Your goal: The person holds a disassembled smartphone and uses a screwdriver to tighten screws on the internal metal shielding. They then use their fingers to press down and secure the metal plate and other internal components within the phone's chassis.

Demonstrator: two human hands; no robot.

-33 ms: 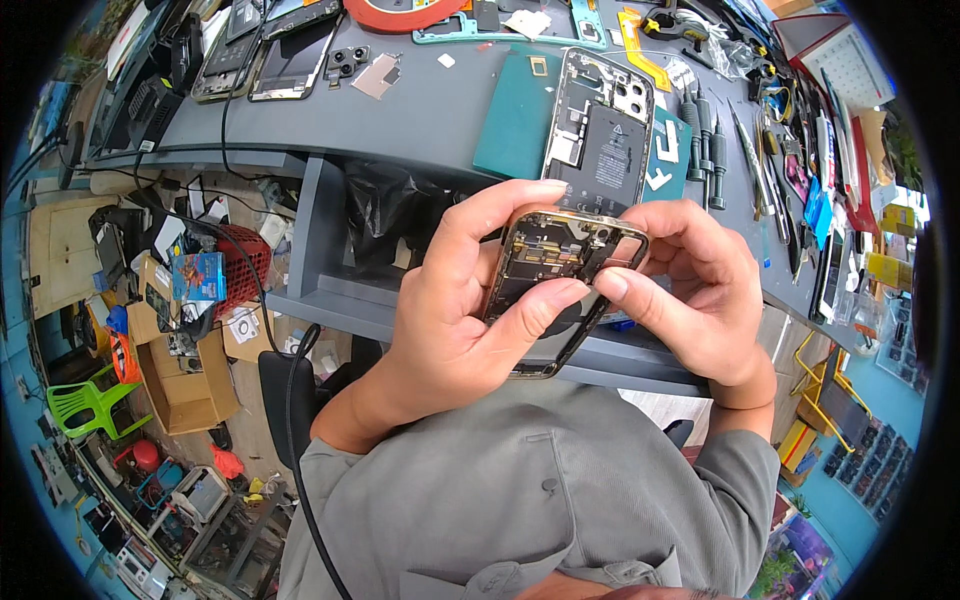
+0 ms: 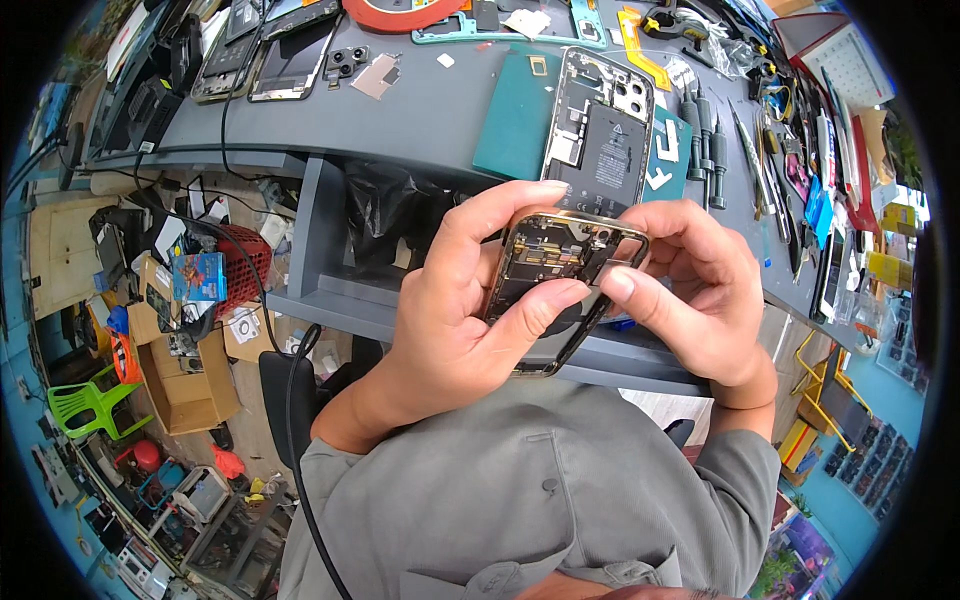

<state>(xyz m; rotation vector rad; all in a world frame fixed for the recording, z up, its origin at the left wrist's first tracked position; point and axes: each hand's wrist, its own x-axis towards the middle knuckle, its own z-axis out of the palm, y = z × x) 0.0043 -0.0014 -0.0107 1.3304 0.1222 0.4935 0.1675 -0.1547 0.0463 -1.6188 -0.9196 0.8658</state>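
An opened smartphone (image 2: 550,275) with a gold-toned frame is held tilted above the desk's front edge, its inner parts facing me. My left hand (image 2: 455,310) is closed around its left side, the thumb lying across the inside. At the upper right corner, my right hand (image 2: 700,290) grips the frame, fingers behind it and thumb at the inner edge. Whether a small part lies under that thumb, I cannot tell. Just beyond, a second opened phone (image 2: 605,135), with a black battery and several camera openings, rests on a green mat (image 2: 510,120).
Screwdrivers (image 2: 704,150) and tweezers (image 2: 752,160) lie to the right of the mat. Phone parts (image 2: 295,60) and a red tape roll (image 2: 405,10) are at the back left. An open drawer (image 2: 345,290) sits below the desktop. A black cable (image 2: 290,420) hangs at my left.
My right thumb has shifted slightly to the right along the phone's inner edge. Both hands otherwise keep their hold.
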